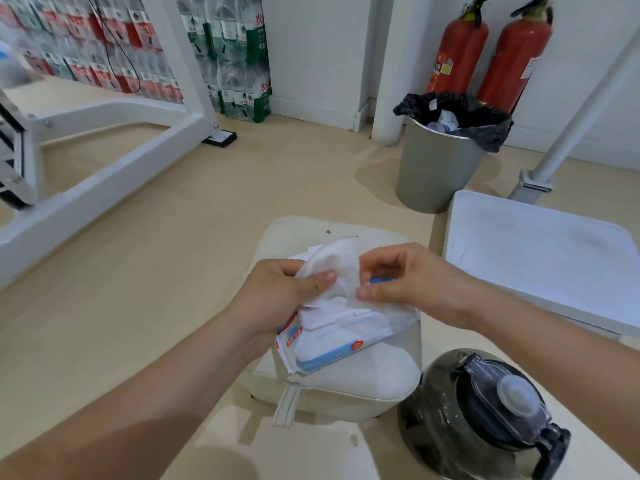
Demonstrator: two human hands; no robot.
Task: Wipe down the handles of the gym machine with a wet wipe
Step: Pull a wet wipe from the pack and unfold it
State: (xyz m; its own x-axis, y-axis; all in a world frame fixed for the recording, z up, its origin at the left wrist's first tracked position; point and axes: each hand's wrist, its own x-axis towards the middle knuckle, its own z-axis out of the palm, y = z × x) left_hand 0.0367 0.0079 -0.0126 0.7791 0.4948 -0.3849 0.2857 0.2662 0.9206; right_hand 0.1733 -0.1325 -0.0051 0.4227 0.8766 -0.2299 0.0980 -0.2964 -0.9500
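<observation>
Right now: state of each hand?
Left hand: closed, gripping the wet wipe.
Right hand: closed, pinching the same wet wipe.

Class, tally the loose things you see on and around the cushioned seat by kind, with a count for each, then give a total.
Red fire extinguishers: 2
Grey rubbish bin: 1
Dark water jug: 1
Wet wipe pack: 1
Wet wipe: 1
Total: 6
</observation>
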